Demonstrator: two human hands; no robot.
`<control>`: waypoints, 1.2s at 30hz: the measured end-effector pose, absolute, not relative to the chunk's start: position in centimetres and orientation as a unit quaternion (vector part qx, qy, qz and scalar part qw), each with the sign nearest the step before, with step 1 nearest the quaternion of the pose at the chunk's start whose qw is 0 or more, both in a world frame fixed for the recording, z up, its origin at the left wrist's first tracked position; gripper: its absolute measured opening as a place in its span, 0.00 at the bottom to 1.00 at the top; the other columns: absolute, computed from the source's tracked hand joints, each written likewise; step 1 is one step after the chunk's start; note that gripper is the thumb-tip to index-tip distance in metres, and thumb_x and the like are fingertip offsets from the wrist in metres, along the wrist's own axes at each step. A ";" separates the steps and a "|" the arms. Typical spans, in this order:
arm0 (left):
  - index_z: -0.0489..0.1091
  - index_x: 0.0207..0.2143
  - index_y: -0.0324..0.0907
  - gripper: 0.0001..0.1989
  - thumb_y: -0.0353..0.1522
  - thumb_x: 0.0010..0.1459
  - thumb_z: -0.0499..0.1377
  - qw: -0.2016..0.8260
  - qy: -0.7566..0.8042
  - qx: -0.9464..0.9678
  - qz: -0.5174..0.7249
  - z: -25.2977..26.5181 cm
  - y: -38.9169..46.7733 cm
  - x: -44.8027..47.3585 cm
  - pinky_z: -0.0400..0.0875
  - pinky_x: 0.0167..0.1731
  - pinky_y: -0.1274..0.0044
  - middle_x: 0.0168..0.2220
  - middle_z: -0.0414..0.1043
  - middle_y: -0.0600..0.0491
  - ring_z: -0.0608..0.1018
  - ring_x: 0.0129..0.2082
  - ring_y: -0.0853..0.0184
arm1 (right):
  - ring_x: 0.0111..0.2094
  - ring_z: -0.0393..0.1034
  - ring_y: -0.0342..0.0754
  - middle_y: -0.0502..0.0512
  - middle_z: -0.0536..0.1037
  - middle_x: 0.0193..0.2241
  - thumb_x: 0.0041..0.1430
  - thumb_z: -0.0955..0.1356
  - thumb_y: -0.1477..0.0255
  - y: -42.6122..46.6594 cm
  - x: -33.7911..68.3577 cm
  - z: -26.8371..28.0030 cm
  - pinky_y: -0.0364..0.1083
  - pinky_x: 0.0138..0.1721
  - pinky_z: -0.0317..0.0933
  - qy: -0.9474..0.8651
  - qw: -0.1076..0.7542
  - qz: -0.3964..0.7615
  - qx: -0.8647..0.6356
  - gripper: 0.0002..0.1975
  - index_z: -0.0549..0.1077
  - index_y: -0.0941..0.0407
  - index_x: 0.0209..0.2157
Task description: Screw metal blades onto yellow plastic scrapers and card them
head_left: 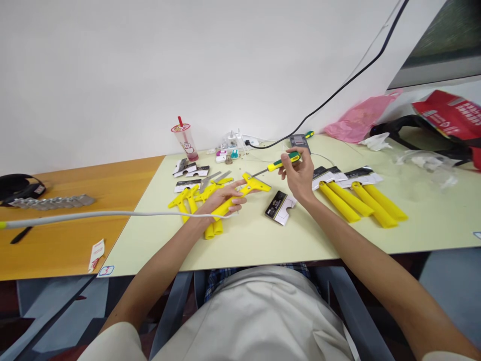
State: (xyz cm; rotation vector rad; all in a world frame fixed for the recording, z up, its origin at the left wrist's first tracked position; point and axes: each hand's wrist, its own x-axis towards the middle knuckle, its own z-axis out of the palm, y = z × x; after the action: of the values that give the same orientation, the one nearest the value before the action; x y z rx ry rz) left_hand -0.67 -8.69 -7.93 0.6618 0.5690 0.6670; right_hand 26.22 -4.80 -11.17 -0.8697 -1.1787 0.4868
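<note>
Through the head view I have the left hand (221, 197) curled partway closed around a yellow plastic scraper with a metal blade edge (246, 189), its handle across the palm and its head clear of the fingers, presumably so the fastening side faces up and stays reachable. The right hand (299, 175) is closed on the handle of a yellow-and-green screwdriver with a slim metal shaft (284, 161), slanted so that its tip appears to meet the scraper's head; I take the slant as lining it up. Just below, a black-and-white card packet (280, 207) lies flat on the pale green table (240, 248). Left of the left hand, more yellow plastic scrapers (181, 199) lie overlapping, likely bunched to free the middle. Beyond the right hand, yellow tubular handles (340, 201) rest side by side, their far ends by more packets (362, 175), probably kept together within reach.
</note>
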 end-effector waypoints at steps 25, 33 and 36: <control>0.69 0.67 0.43 0.36 0.20 0.57 0.66 0.843 0.272 0.340 0.316 -8.2 -8.6 -0.7 0.62 0.17 0.85 0.39 0.76 0.51 0.68 0.21 0.77 | 0.20 0.73 0.45 0.44 0.73 0.25 0.66 0.76 0.44 -5.3 26.0 -10.6 0.43 0.17 0.62 -0.531 0.724 0.180 -0.402 0.25 0.71 0.48 0.47; 0.69 0.65 0.42 0.33 0.20 0.57 0.66 0.839 0.271 0.356 0.309 -8.1 -8.8 -0.6 0.61 0.18 0.85 0.33 0.70 0.56 0.67 0.20 0.76 | 0.22 0.73 0.44 0.44 0.74 0.28 0.67 0.76 0.46 -5.3 26.1 -11.1 0.43 0.18 0.64 -0.550 0.718 0.169 -0.391 0.23 0.72 0.48 0.48; 0.69 0.64 0.42 0.33 0.21 0.57 0.67 0.827 0.285 0.372 0.311 -8.1 -8.8 -0.5 0.60 0.18 0.85 0.31 0.68 0.58 0.65 0.20 0.77 | 0.23 0.74 0.43 0.46 0.75 0.31 0.68 0.76 0.48 -5.4 26.3 -11.3 0.44 0.21 0.68 -0.563 0.713 0.139 -0.393 0.22 0.73 0.49 0.49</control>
State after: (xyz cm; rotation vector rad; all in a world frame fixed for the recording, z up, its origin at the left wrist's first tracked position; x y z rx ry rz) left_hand -0.54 -8.83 -8.13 0.7892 0.6048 0.6605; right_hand 26.33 -5.35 -11.26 -0.8711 -1.2484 0.3087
